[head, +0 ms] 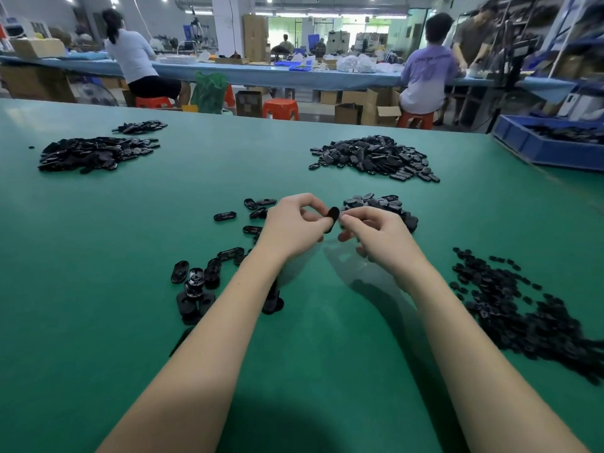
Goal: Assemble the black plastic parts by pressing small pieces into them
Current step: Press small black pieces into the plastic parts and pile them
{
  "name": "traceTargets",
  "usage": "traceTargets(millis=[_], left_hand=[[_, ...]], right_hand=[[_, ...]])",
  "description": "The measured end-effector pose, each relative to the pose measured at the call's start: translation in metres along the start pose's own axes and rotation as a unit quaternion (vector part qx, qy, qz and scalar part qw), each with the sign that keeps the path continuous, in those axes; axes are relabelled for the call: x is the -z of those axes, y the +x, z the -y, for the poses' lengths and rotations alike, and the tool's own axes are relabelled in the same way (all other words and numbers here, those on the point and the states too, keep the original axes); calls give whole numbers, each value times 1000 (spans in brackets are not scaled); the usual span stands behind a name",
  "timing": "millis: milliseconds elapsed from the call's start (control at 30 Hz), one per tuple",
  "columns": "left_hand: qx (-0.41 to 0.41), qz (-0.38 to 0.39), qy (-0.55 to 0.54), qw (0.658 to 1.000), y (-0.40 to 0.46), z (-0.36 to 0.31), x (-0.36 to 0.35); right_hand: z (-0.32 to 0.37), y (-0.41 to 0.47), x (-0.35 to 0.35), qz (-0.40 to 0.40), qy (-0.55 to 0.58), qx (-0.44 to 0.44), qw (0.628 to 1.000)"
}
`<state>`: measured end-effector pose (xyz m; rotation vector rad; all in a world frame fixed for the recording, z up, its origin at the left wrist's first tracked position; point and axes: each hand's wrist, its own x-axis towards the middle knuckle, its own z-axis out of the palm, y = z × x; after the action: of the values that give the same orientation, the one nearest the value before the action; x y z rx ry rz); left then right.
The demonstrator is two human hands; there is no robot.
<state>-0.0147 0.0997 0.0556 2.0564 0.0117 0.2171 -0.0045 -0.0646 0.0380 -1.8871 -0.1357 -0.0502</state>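
Above the middle of the green table, my left hand [295, 225] pinches a black oval plastic part [332, 216] between thumb and fingers, holding it on edge. My right hand [372, 235] sits right beside it with curled fingers, its thumb and forefinger tip meeting at the part's right side; whether a small piece is between them is hidden. Loose oval parts [209, 273] lie scattered under and left of my left forearm. A heap of small black pieces [523, 312] spreads at the right. A small pile of parts [382, 206] lies just behind my right hand.
Bigger heaps of black parts lie far left [94, 153] and far centre-right [376, 158]. A blue bin [552, 147] with parts stands at the table's right far corner. Other people sit at a long blue bench beyond, among red stools and cardboard boxes.
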Motion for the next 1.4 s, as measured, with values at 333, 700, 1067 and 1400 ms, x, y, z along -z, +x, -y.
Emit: traceTargets(millis=[333, 700, 1067, 1400], left_hand=[[47, 153, -161, 974, -15, -8, -40], [123, 196, -278, 932, -30, -13, -67], [128, 193, -287, 930, -32, -12, -71], [125, 187, -288, 931, -30, -9, -71]], right_hand=[[5, -5, 64, 71, -82, -126, 986], [10, -21, 137, 47, -361, -208, 908], [-12, -22, 131, 0, -376, -279, 883], [-2, -22, 135, 19, -305, -169, 937]])
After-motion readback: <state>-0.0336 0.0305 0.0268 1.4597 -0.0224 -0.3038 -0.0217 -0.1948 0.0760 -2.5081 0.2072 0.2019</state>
